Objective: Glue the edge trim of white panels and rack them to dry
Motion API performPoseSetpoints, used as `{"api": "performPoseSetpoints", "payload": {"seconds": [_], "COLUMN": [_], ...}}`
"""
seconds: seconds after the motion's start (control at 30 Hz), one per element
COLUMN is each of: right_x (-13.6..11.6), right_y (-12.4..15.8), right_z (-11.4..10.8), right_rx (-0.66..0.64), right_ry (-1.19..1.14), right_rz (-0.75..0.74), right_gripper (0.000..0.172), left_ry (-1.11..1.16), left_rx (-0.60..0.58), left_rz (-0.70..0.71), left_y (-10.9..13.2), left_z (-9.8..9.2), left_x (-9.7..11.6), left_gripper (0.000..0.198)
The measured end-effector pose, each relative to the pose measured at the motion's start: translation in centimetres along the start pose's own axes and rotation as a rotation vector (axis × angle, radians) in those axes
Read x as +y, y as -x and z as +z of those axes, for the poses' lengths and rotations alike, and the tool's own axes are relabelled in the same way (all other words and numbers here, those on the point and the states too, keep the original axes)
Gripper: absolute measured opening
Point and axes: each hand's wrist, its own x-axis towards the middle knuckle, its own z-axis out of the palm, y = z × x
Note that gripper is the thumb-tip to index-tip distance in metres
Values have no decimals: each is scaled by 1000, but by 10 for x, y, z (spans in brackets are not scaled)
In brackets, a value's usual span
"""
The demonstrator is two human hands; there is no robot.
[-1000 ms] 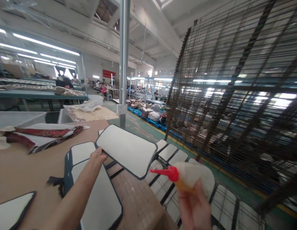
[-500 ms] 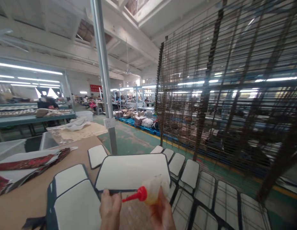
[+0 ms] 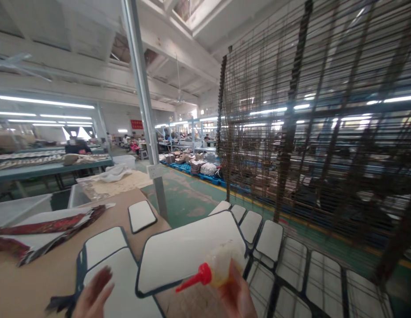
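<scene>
My right hand (image 3: 237, 297) is closed around a soft clear glue bottle (image 3: 222, 265) whose red nozzle (image 3: 195, 280) points left. Just behind the bottle is a large white panel with dark edging (image 3: 185, 251), tilted over the edge of the brown table (image 3: 33, 278). I cannot tell what supports it. My left hand (image 3: 92, 295) hovers at the bottom left with fingers spread, blurred, holding nothing. It is over another white panel (image 3: 126, 287) and a little left of the large one.
More white panels lie on the table (image 3: 106, 240) (image 3: 141, 215) and in rows on a low wire rack (image 3: 269, 238). A tall dark wire rack (image 3: 307, 132) fills the right. A steel post (image 3: 144, 106) stands behind the table. Patterned fabric (image 3: 43, 227) lies left. People work far back.
My left hand has let go of the large panel and dropped left with fingers spread. The panel now sits lower and nearer. The bottle stayed in my right hand.
</scene>
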Motion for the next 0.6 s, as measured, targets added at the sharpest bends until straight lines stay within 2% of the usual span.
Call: {"api": "performPoseSetpoints", "payload": {"seconds": [0.03,0.1,0.17,0.23,0.3,0.37,0.43,0.5,0.6], "right_x": [1,4,7,10,11,12,13,14,5], "right_y": [2,6,9,11,11,10,11,14,23], "right_z": [0,0,1,1,1,0,-3,-9,-20], "right_rx": [-23,-49,-50,-61,-77,-84,-84,-53,63], "right_ry": [8,30,58,80,86,81,80,78,79], "right_rz": [24,59,79,111,138,137,129,123,67], "right_gripper": [31,32,33,34,35,35,38,42,43], "left_ry": [-39,-274,-396,-409,-425,-446,-456,-451,-435], "left_rx": [-62,-400,-695,-811,-926,-1042,-1132,-1191,-1228], "left_rz": [37,162,239,233,211,192,178,163,128], "left_y": [-8,-22,-32,-36,-36,-34,-33,-35,-44], "left_z": [8,38,77,113,138,151,154,152,142], "left_x": [21,62,92,105,108,106,106,108,112], "left_gripper": [51,53,59,58,50,43,40,40,44]}}
